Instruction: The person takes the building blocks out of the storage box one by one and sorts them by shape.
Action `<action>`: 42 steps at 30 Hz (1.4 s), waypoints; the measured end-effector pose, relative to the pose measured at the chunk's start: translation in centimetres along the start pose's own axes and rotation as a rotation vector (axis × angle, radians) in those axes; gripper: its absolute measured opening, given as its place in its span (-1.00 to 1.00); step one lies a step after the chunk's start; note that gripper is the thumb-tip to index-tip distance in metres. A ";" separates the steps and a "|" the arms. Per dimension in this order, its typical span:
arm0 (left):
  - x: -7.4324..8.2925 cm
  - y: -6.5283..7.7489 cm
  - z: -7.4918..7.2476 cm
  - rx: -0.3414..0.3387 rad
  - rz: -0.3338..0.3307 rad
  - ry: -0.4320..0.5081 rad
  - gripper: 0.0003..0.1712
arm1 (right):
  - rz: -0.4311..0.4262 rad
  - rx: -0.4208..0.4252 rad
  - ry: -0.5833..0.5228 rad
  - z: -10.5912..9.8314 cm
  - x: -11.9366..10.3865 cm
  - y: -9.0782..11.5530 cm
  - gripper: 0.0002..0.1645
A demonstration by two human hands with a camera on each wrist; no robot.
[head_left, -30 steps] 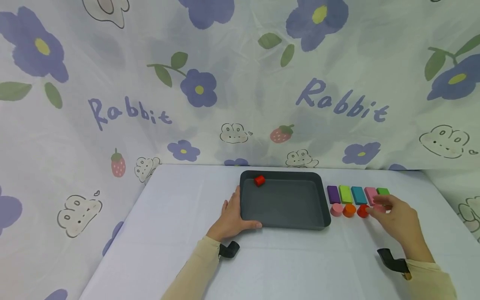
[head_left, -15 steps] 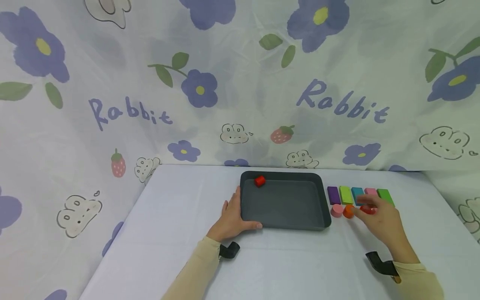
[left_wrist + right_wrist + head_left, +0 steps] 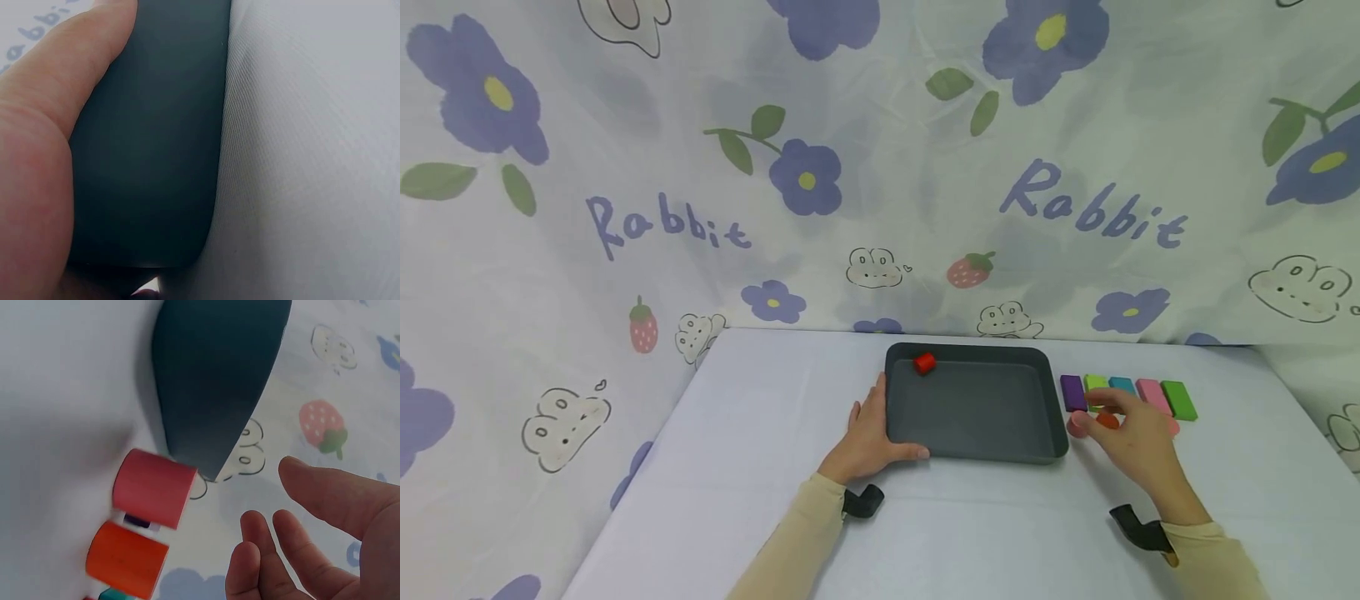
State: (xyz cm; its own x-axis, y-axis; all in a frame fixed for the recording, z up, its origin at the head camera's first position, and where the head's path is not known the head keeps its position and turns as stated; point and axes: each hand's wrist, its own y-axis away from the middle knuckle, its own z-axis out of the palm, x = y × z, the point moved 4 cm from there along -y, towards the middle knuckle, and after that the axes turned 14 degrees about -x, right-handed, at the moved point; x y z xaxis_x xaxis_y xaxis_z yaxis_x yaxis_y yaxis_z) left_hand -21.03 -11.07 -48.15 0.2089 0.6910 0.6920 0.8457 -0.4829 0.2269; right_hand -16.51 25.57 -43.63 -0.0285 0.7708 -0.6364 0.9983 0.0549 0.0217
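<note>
My left hand (image 3: 871,437) rests at the near left corner of a dark grey tray (image 3: 977,417), fingers along its left side and thumb on its front edge. In the left wrist view the thumb lies over the tray's wall (image 3: 150,137). Inside the tray, at the far left, is a red cylinder (image 3: 925,363). My right hand (image 3: 1138,442) hovers over the row of cylinders to the right of the tray, fingers loosely bent and apart. Nearest to it are a pink cylinder (image 3: 153,487) and an orange cylinder (image 3: 128,559); nothing is between its fingers.
Behind the cylinders lies a row of flat blocks: purple (image 3: 1073,393), lime (image 3: 1096,381), blue (image 3: 1123,384), pink (image 3: 1153,397) and green (image 3: 1179,400). Another pink cylinder (image 3: 1173,426) shows partly beyond my right hand. A patterned curtain (image 3: 880,167) hangs behind the table.
My right hand has moved left along the cylinder row, from the red one toward the orange and pink ones nearest the tray. The left hand and tray have stayed put.
</note>
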 end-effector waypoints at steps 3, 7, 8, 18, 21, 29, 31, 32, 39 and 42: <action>0.0 0.0 0.0 0.002 0.000 0.000 0.60 | 0.003 -0.017 -0.028 0.4 -0.7 -0.2 -0.43; 0.1 0.1 0.0 0.003 0.004 0.003 0.60 | -0.029 -0.015 -0.045 0.7 -2.0 -0.6 -0.43; 0.1 0.1 0.0 0.003 0.005 0.004 0.60 | -0.041 -0.013 -0.044 0.8 -2.3 -0.8 -0.45; 0.2 0.2 0.0 -0.003 -0.004 0.009 0.59 | -0.151 0.015 -0.012 1.3 -4.6 -1.9 -0.55; 0.1 0.2 -0.1 0.002 0.000 0.004 0.59 | -0.172 0.013 -0.012 1.3 -5.3 -2.3 -0.55; 0.1 0.1 -0.1 0.001 0.000 0.003 0.59 | -0.216 0.019 -0.021 1.2 -6.9 -3.8 -0.57; 0.1 0.1 -0.1 0.001 -0.001 0.004 0.59 | -0.214 0.015 -0.028 1.3 -7.2 -4.1 -0.57; 0.1 0.1 -0.1 0.001 -0.002 0.004 0.59 | -0.214 0.011 -0.031 1.3 -7.4 -4.3 -0.57; 0.1 0.1 0.0 -0.002 -0.001 0.005 0.58 | -0.228 -0.013 -0.058 1.4 -8.6 -5.4 -0.56; 0.2 0.1 0.0 -0.002 -0.005 0.001 0.58 | -0.253 -0.017 -0.072 1.5 -9.0 -5.9 -0.56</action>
State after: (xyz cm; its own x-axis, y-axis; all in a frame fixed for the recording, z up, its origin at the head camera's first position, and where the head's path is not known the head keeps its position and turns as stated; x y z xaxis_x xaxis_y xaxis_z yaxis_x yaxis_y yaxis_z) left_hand -20.94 -11.00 -48.01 0.2048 0.6929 0.6914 0.8455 -0.4811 0.2318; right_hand -22.04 17.37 -39.24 -0.2730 0.6841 -0.6764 0.9587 0.2514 -0.1328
